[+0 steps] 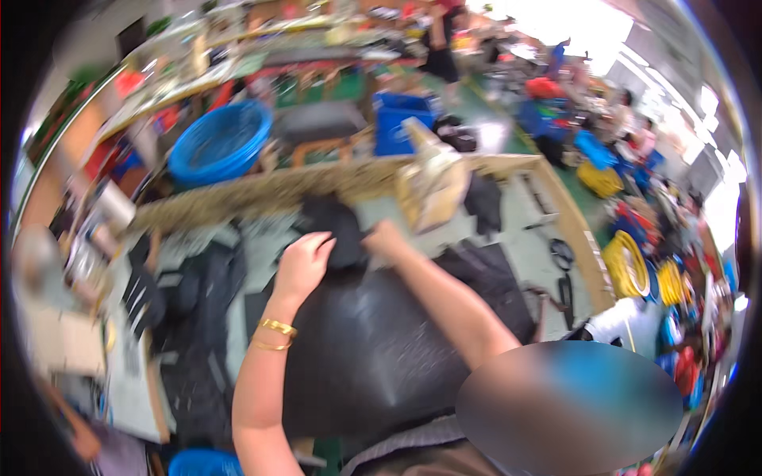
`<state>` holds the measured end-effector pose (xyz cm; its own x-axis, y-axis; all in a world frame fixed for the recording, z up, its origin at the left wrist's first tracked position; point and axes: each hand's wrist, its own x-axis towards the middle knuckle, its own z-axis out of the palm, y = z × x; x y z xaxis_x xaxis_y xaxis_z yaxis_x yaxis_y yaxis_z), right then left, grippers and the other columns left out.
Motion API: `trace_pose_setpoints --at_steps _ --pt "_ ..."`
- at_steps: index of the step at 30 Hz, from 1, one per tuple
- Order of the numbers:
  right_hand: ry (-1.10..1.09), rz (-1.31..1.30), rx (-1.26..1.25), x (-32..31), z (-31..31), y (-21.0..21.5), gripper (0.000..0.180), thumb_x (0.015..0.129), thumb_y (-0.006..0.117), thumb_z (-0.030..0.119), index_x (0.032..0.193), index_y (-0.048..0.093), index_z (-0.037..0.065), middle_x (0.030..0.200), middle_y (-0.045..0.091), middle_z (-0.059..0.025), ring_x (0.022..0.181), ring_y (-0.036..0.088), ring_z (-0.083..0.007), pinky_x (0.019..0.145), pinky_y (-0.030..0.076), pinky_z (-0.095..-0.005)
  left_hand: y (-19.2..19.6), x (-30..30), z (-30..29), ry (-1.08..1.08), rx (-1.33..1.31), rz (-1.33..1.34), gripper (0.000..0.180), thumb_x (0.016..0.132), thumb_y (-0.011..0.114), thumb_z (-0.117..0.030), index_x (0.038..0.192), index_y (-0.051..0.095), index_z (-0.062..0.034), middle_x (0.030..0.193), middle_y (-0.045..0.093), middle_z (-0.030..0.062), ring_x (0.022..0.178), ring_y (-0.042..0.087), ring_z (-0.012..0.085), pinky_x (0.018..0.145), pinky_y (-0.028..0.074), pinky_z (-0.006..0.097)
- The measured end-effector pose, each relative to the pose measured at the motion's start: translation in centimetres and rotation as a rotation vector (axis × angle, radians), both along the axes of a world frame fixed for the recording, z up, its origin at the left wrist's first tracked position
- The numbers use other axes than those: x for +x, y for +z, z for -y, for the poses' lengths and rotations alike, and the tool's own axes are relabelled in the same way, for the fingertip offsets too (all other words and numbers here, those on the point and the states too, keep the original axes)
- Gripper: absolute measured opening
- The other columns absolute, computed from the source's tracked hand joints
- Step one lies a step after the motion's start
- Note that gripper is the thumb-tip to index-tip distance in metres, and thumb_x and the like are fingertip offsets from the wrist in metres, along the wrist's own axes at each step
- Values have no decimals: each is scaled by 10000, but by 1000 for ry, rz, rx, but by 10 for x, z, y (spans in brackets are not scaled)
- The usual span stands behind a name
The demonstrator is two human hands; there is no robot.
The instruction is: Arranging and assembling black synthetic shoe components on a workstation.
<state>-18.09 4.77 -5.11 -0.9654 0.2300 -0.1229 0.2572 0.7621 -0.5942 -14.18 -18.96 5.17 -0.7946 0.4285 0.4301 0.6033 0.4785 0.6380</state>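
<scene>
Where the table (pixel 516 218) runs up toward its far edge, a small black piece (pixel 337 226) lies left of the middle, just short of the raised rim. It is dark all over, with a dull face and a rounded outline on its far side; blur hides any stitching or finer texture. The left hand (pixel 304 258) is at its left side, fingers bent and drawn close together; the right hand (pixel 385 240) is curled at its right side. The two hands are apart from each other, and I cannot tell from here whether either one is clamped on the piece or only beside it. Gold bangles (pixel 276 327) circle the left wrist.

Nearer the person, a broad black sheet (pixel 357 357) covers the middle of the table toward its near edge, smooth and glossy where light strikes it. More dark pieces (pixel 198 317) are heaped along the left side. A yellowish bag (pixel 432 190) stands by the far edge, and black-handled scissors (pixel 562 255) lie near the right edge. Past the far rim sit a round blue tub (pixel 222 143) and a blue crate (pixel 401 123).
</scene>
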Motion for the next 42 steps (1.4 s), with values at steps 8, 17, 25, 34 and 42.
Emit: trace_pose_setpoints --at_steps 8,17,25,34,42 --pt "319 -298 -1065 34 38 98 153 937 643 92 1047 634 -12 890 628 1 826 562 -65 730 481 -249 10 -7 -43 137 306 539 514 982 587 -428 1125 571 65 1015 673 185 937 642 260 819 484 367" --pt "174 -274 -1242 50 83 120 162 943 623 95 1045 566 -17 885 584 -45 790 626 -125 653 587 -302 25 23 33 548 712 311 361 1032 510 -349 812 483 -64 807 533 32 700 550 112 589 558 304" --pt "-104 -169 -1413 62 92 117 186 934 592 69 1082 540 -31 929 591 -83 771 651 -180 608 595 -343 80 92 111 695 1081 86 464 1009 537 -409 1022 499 53 991 624 149 864 651 224 745 595 342" --pt "-176 -451 -229 10 -35 37 419 876 696 300 1010 589 -82 784 664 -179 667 692 -308 642 549 -417 116 162 116 623 1157 145 425 925 670 -441 1004 581 -33 935 633 114 775 619 175 635 555 330" --pt "282 -577 -616 187 56 139 280 890 722 157 1101 601 18 963 622 -87 831 619 -158 730 518 -296 82 222 83 239 1140 400 271 1042 498 -253 1124 596 -15 1046 689 100 863 703 182 714 604 317"
